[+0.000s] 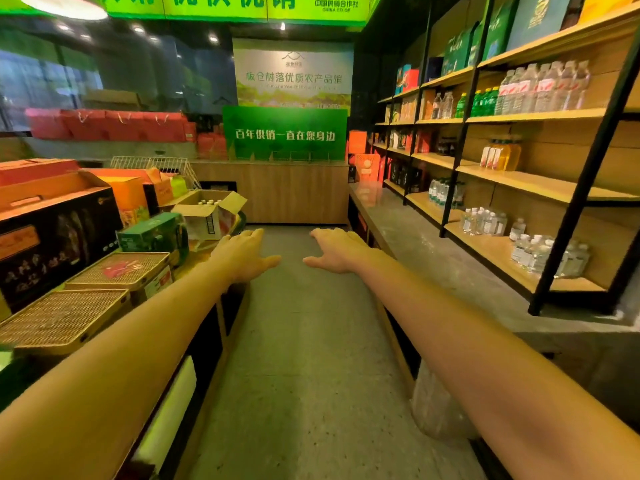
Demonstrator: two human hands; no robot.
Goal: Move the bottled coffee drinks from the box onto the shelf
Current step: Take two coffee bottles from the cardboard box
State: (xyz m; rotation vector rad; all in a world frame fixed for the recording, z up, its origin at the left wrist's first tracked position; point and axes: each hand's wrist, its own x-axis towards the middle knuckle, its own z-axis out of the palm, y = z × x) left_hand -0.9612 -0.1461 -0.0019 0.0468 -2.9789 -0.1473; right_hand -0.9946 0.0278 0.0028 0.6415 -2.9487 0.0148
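My left hand (pixel 247 252) and right hand (pixel 334 249) hover, fingers apart, empty. Bottles (pixel 208 202) stand upright in the box (pixel 202 220), caps up.

**Aisle Splits Stacked Table From Wall Shelving**

A grey concrete aisle (pixel 304 341) runs toward a wood-panelled counter (pixel 277 195) at the back, a green lettered sign board (pixel 284 133) standing on it. On the left — behind flat woven wicker cases (pixel 62 317) — an open brown cardboard box (pixel 204 216) holds white-capped bottles (pixel 209 202). On the right stands black-framed wooden shelving (pixel 540 183), clear plastic water bottles (pixel 483 221) on its lower boards. The left hand (pixel 246 254) and right hand (pixel 337 249) hover apart above the aisle, the left nearer the box.
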